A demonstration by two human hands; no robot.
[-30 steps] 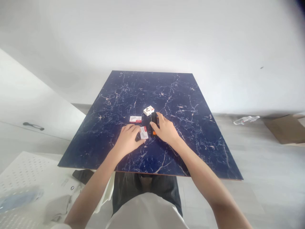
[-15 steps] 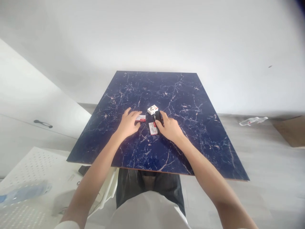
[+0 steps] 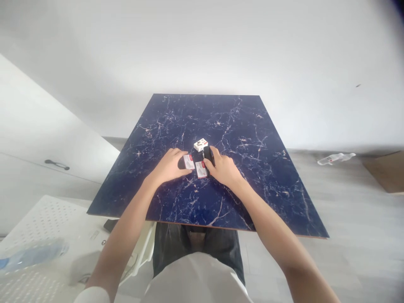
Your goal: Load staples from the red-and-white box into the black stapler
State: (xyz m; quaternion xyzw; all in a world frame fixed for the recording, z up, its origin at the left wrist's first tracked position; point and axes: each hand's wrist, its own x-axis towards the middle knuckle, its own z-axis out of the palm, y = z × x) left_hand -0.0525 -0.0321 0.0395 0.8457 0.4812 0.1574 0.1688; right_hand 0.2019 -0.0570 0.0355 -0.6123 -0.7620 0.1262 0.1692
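Observation:
My left hand (image 3: 170, 166) curves around a small red-and-white box (image 3: 189, 162), its thumb at the near end and its fingers at the far end. My right hand (image 3: 225, 169) is closed on a black stapler (image 3: 207, 154), partly hidden by the fingers and standing lengthwise away from me. A second red-and-white box (image 3: 201, 169) lies flat against the stapler's left side, by my right thumb. Just beyond them sits a white box (image 3: 200, 144) with a dark picture on top.
Everything rests on a blue marble-patterned table (image 3: 221, 118) set against a white wall. A clear plastic bottle (image 3: 34, 253) lies on a white perforated surface at lower left. On the floor at right are a crumpled clear plastic piece (image 3: 336, 158) and a cardboard box (image 3: 386, 171).
The box at my left hand has turned from sideways to nearly lengthwise and come closer to the second box. My left fingers have closed around it. My right hand stays on the stapler.

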